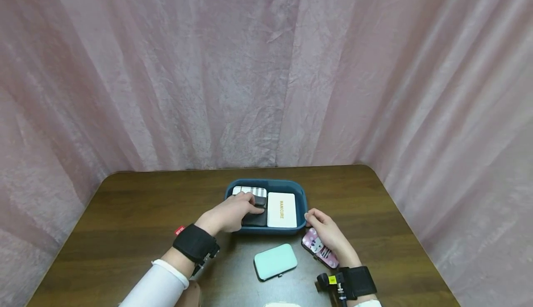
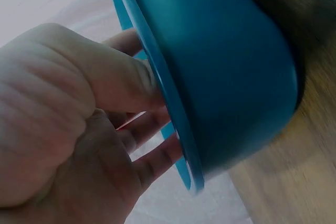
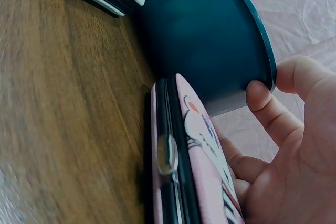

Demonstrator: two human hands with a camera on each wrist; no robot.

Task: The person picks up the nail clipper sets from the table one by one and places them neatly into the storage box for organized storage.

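Observation:
A blue plastic storage bin [image 1: 302,205] stands on the table with several flat cases in it. My left hand [image 1: 233,212] reaches over its left front rim, the fingers among a striped case [image 1: 250,190] and a black case [image 1: 255,220]. In the left wrist view the fingers extend past the rim and their tips are hidden. A white case [image 1: 281,209] marked MANICURE lies on the bin's right side. With thumb and forefinger, my right hand [image 1: 326,230] pinches the bin's right front rim. Under that hand lies a pink cartoon case [image 1: 319,249] with a metal clasp.
A mint-green case [image 1: 275,261] lies on the table in front of the bin. Part of a white object [image 1: 281,304] shows at the bottom edge of the head view. A small red item [image 1: 179,229] sits beside the left wrist. Pink curtains [image 1: 266,66] hang behind the wooden table [image 1: 166,200].

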